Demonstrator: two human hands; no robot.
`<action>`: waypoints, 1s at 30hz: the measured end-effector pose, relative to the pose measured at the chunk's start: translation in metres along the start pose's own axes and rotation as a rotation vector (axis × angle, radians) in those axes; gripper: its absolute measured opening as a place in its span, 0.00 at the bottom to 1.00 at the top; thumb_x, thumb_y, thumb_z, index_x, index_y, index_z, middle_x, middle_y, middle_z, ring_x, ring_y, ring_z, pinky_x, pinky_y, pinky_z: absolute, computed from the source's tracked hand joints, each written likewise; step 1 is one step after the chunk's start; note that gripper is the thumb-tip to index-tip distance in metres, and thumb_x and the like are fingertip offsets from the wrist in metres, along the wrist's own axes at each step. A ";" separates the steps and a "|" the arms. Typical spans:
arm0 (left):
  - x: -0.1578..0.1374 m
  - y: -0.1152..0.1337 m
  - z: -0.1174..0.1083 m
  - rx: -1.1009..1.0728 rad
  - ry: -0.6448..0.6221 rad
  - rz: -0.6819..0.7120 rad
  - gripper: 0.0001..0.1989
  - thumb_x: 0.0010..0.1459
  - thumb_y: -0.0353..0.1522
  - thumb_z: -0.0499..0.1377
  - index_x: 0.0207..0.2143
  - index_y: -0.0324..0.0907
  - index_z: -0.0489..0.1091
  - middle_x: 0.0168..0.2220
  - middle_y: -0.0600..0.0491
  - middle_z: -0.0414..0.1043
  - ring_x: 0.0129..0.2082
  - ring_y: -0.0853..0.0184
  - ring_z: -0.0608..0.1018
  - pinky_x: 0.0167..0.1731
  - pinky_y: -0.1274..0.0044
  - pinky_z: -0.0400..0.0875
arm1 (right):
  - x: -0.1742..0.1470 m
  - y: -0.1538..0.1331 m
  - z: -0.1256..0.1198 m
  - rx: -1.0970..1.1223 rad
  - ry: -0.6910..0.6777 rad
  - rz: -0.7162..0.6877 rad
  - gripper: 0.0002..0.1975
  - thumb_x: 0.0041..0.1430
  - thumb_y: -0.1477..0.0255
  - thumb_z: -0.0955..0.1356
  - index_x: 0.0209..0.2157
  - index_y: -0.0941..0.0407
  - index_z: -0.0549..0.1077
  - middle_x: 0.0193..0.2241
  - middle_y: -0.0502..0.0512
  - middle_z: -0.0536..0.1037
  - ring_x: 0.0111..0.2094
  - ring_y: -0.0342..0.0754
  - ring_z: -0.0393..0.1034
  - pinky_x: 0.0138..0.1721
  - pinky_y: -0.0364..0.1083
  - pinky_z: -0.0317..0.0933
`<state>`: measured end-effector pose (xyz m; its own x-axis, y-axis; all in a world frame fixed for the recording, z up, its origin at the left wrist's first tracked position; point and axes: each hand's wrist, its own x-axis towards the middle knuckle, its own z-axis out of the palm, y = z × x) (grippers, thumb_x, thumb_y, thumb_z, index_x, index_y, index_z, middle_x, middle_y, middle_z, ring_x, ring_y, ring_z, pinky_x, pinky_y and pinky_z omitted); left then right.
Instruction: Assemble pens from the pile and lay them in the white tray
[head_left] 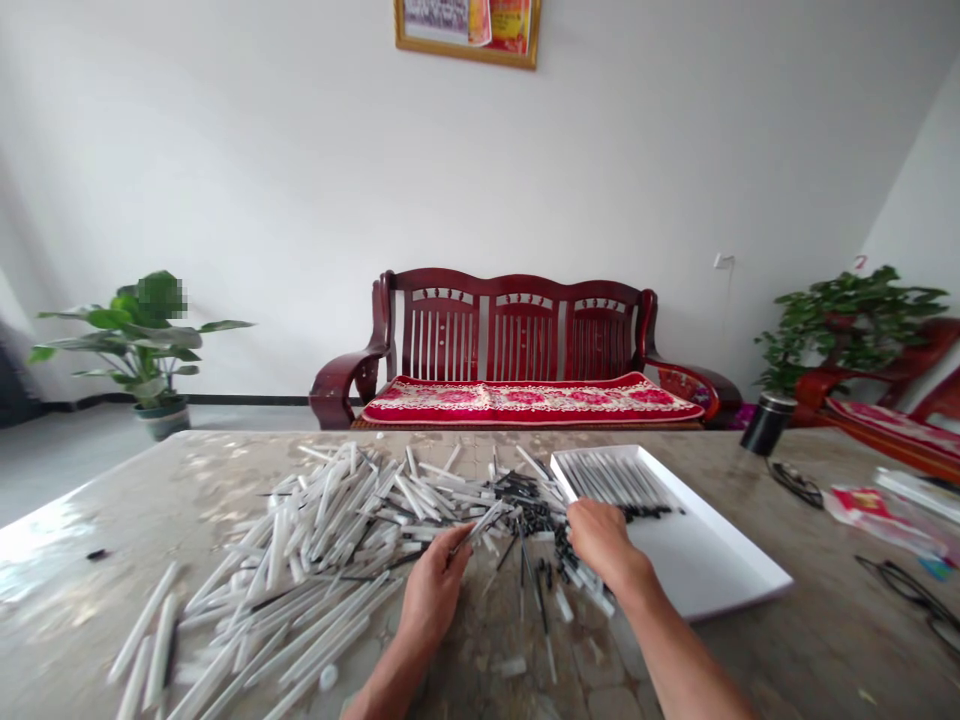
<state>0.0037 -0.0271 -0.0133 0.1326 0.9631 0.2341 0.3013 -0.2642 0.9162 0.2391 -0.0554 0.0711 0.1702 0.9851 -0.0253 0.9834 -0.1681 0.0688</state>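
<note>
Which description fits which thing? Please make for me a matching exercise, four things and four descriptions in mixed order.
1. left hand
2. right hand
3. white tray
4. framed picture

A. partly filled with a row of slim pieces
B. on the wall
C. holding a slim pale piece
D. at the tray's left side

Pairs: 1-C, 2-D, 3-A, 4-B
</note>
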 end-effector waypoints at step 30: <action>0.004 0.001 -0.015 0.340 -0.055 -0.010 0.16 0.60 0.35 0.51 0.44 0.47 0.77 0.42 0.51 0.78 0.45 0.62 0.78 0.45 0.73 0.67 | 0.017 -0.005 0.017 0.339 0.147 -0.085 0.15 0.58 0.80 0.61 0.40 0.58 0.76 0.42 0.61 0.80 0.46 0.51 0.74 0.45 0.45 0.63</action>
<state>-0.0097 -0.0223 -0.0060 0.1763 0.9639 0.1994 0.5994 -0.2658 0.7550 0.2382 -0.0389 0.0537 0.1005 0.9867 0.1280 0.9629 -0.0640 -0.2623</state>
